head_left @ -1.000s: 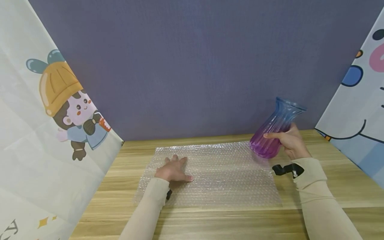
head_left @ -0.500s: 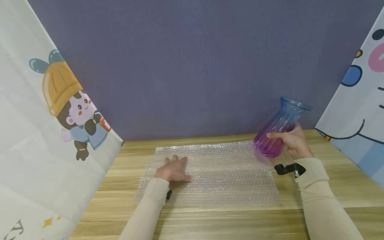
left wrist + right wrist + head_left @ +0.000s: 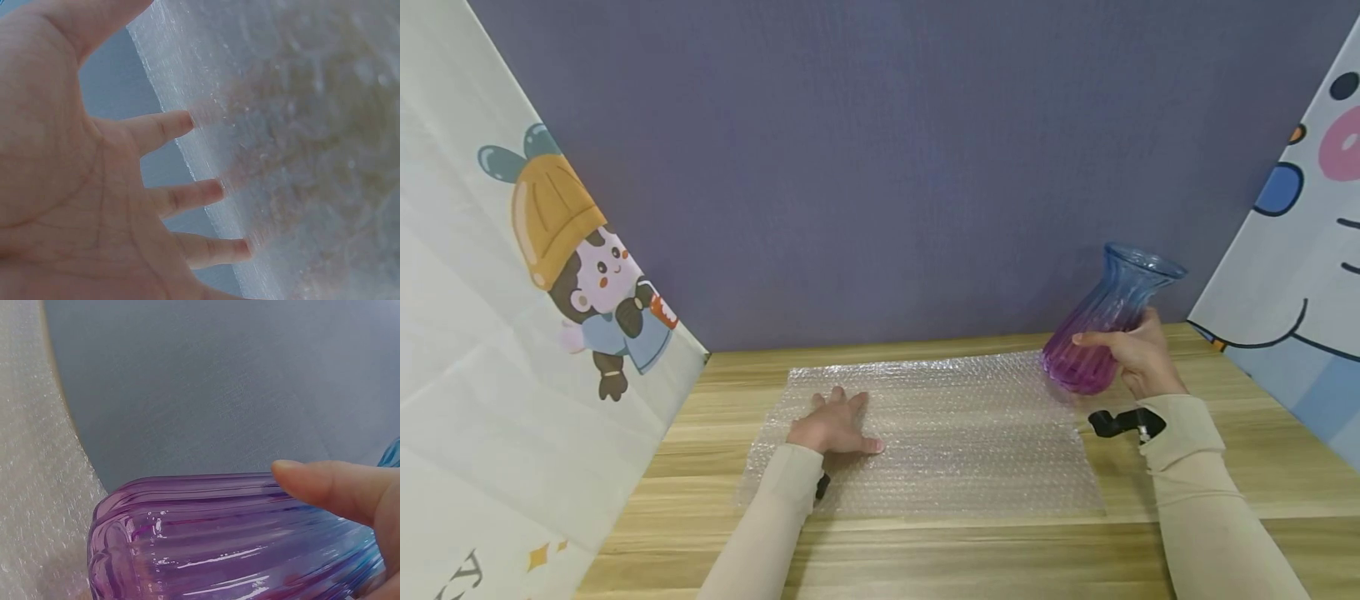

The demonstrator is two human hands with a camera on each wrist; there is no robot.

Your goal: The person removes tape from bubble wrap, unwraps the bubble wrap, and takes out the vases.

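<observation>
A sheet of clear bubble wrap (image 3: 970, 442) lies flat on the wooden table. My left hand (image 3: 835, 427) rests on its left part with fingers spread; in the left wrist view the fingertips (image 3: 212, 189) touch the wrap. My right hand (image 3: 1138, 354) grips a ribbed glass vase (image 3: 1093, 329), purple at the base and blue at the flared mouth. Tilted to the right, the vase has its base over the wrap's far right corner. Whether the base touches the wrap cannot be told. The thumb lies along the vase's side in the right wrist view; the other fingers are mostly hidden.
Behind the wooden table (image 3: 925, 554) rises a dark blue-grey panel (image 3: 880, 175). A white cloth with a cartoon figure (image 3: 610, 292) hangs at the left, and another printed cloth (image 3: 1285, 275) at the right. A black wrist mount (image 3: 1123, 422) sits at the right cuff.
My right hand has shifted slightly to the right with the vase, which stays tilted. The left hand and the bubble wrap have stayed in place.
</observation>
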